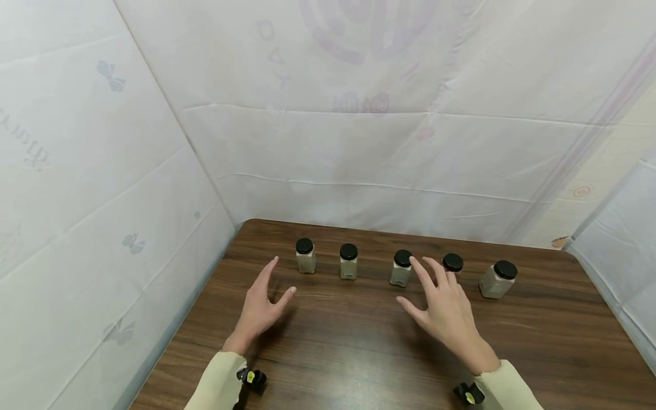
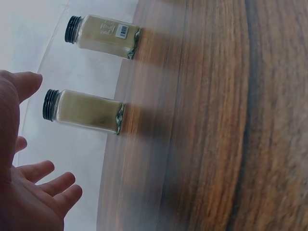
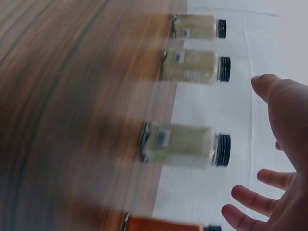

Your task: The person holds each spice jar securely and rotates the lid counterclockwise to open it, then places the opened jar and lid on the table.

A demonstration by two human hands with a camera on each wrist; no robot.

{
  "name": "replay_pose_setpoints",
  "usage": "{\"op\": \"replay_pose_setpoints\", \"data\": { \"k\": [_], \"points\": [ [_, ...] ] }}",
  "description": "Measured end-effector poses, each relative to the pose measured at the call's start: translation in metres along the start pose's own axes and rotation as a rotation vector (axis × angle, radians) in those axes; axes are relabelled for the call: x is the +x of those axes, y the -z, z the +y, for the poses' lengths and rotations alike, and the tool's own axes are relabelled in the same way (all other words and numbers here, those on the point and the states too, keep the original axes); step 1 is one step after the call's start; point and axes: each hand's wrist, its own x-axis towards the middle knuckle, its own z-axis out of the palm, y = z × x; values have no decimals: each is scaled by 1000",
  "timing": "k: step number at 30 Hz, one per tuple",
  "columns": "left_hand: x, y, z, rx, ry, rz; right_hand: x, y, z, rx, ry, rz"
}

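Note:
Several small clear jars with black screw lids stand upright in a row on the table. My left hand (image 1: pixel 258 310) hovers over the table with fingers and thumb spread, holding nothing; the leftmost jar (image 1: pixel 306 262) of pale powder is nearest it. To that jar's right stands a second pale jar (image 1: pixel 348 269). My right hand (image 1: pixel 448 310) is also spread and holds nothing, its fingertips overlapping the middle jar (image 1: pixel 399 274) in the head view. Behind this hand, a jar's black lid (image 1: pixel 453 262) shows, its body mostly hidden; the right wrist view shows an orange-red jar (image 3: pixel 163 224) there.
At the right end of the row, another pale jar (image 1: pixel 495 285) leans slightly in view. The dark wood table (image 1: pixel 353 347) ends in a rounded back edge. White printed cloth (image 1: pixel 328 148) hangs close behind it, with more cloth at both sides.

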Motion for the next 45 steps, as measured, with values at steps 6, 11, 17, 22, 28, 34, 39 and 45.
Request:
{"op": "replay_pose_setpoints", "data": {
  "k": [6,11,17,22,28,34,39,45],
  "points": [
    [4,4,1,-8,71,-20,16,-6,-18,80,-6,-38],
    [9,5,1,-35,102,-24,30,-10,-35,132,-19,-79],
    [14,6,0,-53,98,-21,47,-20,-54,194,-3,-92],
    [20,5,1,-65,84,-24,62,-30,-68,248,9,-120],
    [27,4,2,-105,123,-63,80,-43,-84,314,3,-158],
    [34,2,1,-150,165,-88,96,-54,-101,338,-12,-193],
    [39,0,1,-162,170,-91,106,-63,-111,361,-49,-226],
    [47,-2,2,-168,183,-87,114,-76,-120,398,-88,-263]
  ]
}}
